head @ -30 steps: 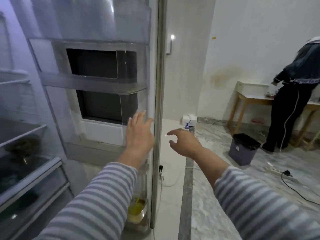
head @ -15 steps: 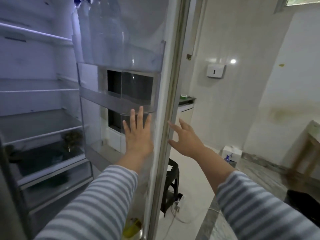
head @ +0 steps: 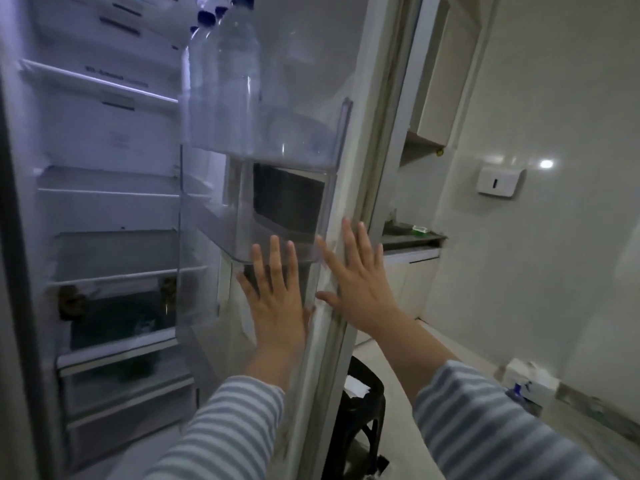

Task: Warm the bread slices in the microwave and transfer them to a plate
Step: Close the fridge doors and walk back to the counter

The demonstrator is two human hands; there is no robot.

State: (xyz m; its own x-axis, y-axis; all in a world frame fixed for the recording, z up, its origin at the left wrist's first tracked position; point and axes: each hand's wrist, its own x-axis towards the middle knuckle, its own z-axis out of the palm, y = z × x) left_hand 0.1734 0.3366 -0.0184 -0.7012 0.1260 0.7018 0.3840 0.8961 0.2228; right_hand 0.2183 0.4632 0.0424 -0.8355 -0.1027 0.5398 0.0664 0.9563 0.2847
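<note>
Head camera: we look at an open refrigerator, its door (head: 349, 188) swung out in front of us. Our left hand (head: 277, 299) lies flat on the inner face of the door, just below a clear door bin (head: 277, 249), with its fingers (head: 275, 258) straight, spread and holding nothing. Our right hand (head: 356, 282) presses flat on the door's pale edge seal, fingers likewise straight and spread, gripping nothing. Both sleeves are grey-and-white striped.

We see no bread slices, microwave or plate in this view, so we cannot tell where they are.

In the upper door bin stand clear plastic bottles (head: 239, 74) with blue caps, upright and close together. The refrigerator shelves (head: 114, 195) sit to the left, dim, with dark blurred items on the lower ones that we cannot identify. Beyond the door's right edge, a dark plastic stool (head: 363, 410) stands on the floor, and a white dispenser (head: 498, 181) hangs on the wall.
</note>
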